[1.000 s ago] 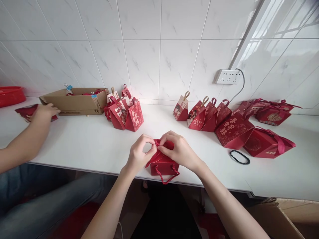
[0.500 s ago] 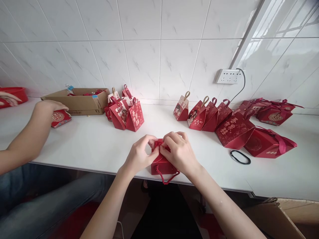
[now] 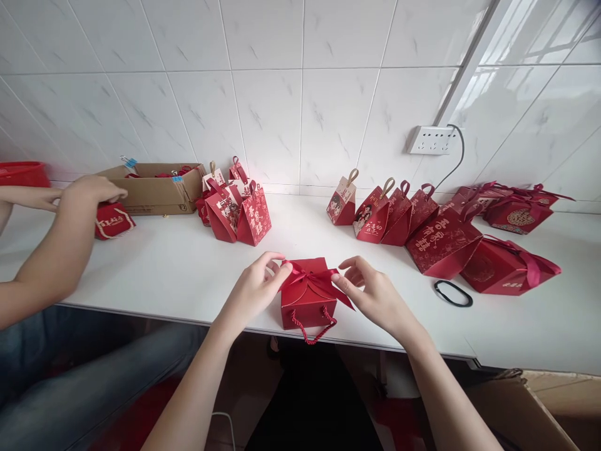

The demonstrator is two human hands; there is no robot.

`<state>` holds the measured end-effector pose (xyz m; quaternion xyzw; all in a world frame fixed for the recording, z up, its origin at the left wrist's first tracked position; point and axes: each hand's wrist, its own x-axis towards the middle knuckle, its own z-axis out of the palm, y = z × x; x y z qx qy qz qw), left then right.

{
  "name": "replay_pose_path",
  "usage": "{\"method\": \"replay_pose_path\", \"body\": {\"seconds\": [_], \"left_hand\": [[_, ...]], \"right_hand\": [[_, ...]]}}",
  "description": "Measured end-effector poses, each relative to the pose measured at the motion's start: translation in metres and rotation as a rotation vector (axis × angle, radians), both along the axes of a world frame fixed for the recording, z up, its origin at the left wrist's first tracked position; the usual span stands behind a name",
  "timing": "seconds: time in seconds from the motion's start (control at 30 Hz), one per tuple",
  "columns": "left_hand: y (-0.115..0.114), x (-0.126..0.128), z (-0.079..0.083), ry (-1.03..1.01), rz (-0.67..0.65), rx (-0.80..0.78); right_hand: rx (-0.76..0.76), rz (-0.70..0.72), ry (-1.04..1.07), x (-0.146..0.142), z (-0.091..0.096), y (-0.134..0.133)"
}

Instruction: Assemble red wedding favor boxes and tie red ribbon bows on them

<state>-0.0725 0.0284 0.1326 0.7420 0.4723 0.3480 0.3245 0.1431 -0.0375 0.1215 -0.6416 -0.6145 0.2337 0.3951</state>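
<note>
A small red gift box with a cord handle stands at the near edge of the white counter. A red ribbon bow is tied across its top. My left hand pinches the bow's left loop. My right hand pinches the right ribbon end. The two hands are drawn apart on either side of the box.
Another person's hands at the left hold a small red box by a cardboard carton. Groups of finished red boxes stand along the wall. A black hair band lies at the right, under a wall socket.
My hands were bunched together over the box top working the ribbon; they have pulled apart and a tied bow now shows. The other person's hands shifted with a red box.
</note>
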Motion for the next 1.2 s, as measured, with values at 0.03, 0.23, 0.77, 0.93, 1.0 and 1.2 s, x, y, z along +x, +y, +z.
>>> {"method": "replay_pose_path", "body": {"seconds": [0.03, 0.23, 0.77, 0.93, 1.0, 1.2], "left_hand": [[0.001, 0.001, 0.0, 0.001, -0.024, 0.004], [0.002, 0.003, -0.011, -0.163, -0.047, -0.04], [-0.01, 0.019, -0.033, -0.872, 0.011, -0.589], [-0.013, 0.026, -0.035, -0.89, 0.065, -0.591], [-0.015, 0.029, -0.038, -0.874, 0.098, -0.565], [-0.017, 0.034, -0.05, -0.731, 0.2, -0.376]], "right_hand": [[-0.013, 0.018, 0.049, -0.001, -0.002, 0.001], [-0.109, -0.052, 0.23, -0.008, -0.007, 0.008], [-0.071, 0.111, 1.265, -0.018, -0.034, 0.016], [-0.016, 0.037, 1.354, -0.025, -0.041, 0.015], [-0.011, -0.008, 1.406, -0.027, -0.041, 0.015], [-0.027, -0.016, 1.346, -0.021, -0.05, 0.016]]}}
